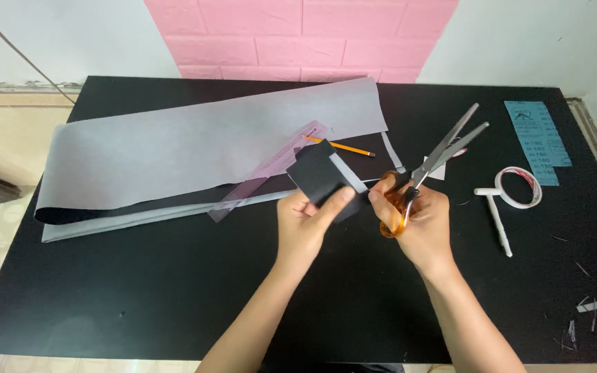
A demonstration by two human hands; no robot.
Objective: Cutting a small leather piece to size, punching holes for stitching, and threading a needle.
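My left hand (305, 221) pinches a small black rectangular piece (320, 176) of sheet, held up above the black table (139, 290). My right hand (412, 221) grips orange-handled scissors (437, 155), blades open and pointing up to the right. The right hand's fingertips also touch the piece's right edge. Both hands are close together at mid-table.
A large grey sheet (202, 145) lies folded across the table's back left, with a pink clear ruler (267, 173) and an orange pencil (343, 146) on it. At right lie a blue sandpaper strip (537, 138), a tape roll (518, 186), a white stick (499, 221) and small scraps (589, 307).
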